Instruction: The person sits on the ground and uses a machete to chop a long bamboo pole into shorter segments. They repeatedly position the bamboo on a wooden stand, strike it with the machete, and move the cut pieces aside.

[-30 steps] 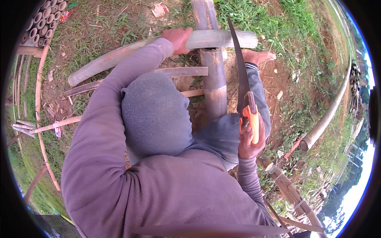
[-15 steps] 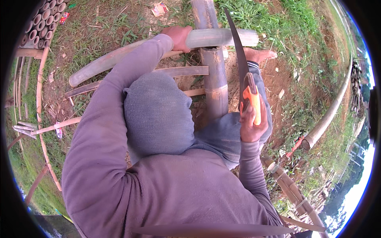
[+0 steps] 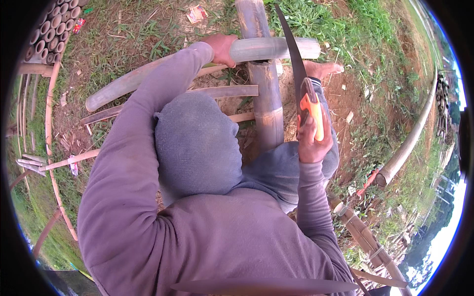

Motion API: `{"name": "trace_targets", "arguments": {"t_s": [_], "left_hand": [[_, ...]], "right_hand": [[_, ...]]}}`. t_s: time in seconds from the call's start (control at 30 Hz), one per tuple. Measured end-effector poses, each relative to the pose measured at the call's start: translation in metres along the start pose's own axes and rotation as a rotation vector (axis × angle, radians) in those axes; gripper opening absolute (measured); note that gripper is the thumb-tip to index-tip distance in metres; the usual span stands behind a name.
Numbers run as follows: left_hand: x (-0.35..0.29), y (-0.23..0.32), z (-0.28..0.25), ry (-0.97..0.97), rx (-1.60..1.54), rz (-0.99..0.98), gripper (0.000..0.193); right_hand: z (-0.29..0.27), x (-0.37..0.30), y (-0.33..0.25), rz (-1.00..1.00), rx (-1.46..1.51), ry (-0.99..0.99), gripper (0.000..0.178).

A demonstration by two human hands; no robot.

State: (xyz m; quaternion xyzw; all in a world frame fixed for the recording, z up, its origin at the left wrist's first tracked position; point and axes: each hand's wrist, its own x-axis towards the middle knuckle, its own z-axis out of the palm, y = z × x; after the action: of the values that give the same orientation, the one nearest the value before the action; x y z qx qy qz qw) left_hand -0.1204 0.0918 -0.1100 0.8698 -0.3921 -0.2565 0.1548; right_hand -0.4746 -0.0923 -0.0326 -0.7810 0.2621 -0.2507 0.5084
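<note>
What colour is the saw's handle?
The handle is mostly orange, seen best in the head view.

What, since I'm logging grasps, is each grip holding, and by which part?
The right grip holds a saw by its orange handle. The left grip holds a pale bamboo pole partway along, left of where it crosses the thicker bamboo.

Place: open-air bamboo work yard
Ground: grass (image 3: pixel 340 19) and reddish soil (image 3: pixel 353 118) are showing all around
Bamboo: stacked tubes (image 3: pixel 53 35) and a long pole (image 3: pixel 411 143) are lying outdoors
Tool: an orange-handled handsaw (image 3: pixel 297 66) is standing out
</note>
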Motion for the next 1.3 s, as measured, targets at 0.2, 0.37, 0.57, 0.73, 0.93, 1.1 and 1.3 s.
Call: {"name": "trace_targets", "arguments": {"t_s": [0.2, 0.37, 0.57, 0.73, 0.93, 1.1, 1.3], "left_hand": [[0.003, -0.009, 0.007, -0.077, -0.098, 0.029, 0.078], [0.012, -0.016, 0.009, -0.135, -0.146, 0.112, 0.091], [-0.019, 0.025, 0.038, 0.3, 0.237, -0.059, 0.102], [-0.015, 0.028, 0.021, 0.125, 0.2, -0.056, 0.081], [-0.023, 0.027, 0.023, 0.123, 0.179, -0.084, 0.072], [-0.016, 0.023, 0.026, 0.121, 0.168, -0.053, 0.077], [-0.009, 0.023, 0.014, 0.079, 0.105, -0.031, 0.082]], "right_hand": [[-0.046, -0.079, -0.008, -0.026, 0.066, -0.017, 0.057], [0.033, 0.048, -0.005, -0.1, -0.013, 0.0, 0.041], [0.044, 0.077, 0.0, -0.184, -0.082, 0.008, 0.039], [0.048, 0.081, -0.008, -0.184, -0.088, -0.007, 0.038], [-0.023, -0.019, -0.029, -0.011, -0.05, -0.047, 0.049], [-0.047, -0.083, -0.029, 0.021, 0.211, 0.035, 0.054], [0.042, 0.062, -0.016, -0.118, -0.097, -0.008, 0.043]]}}
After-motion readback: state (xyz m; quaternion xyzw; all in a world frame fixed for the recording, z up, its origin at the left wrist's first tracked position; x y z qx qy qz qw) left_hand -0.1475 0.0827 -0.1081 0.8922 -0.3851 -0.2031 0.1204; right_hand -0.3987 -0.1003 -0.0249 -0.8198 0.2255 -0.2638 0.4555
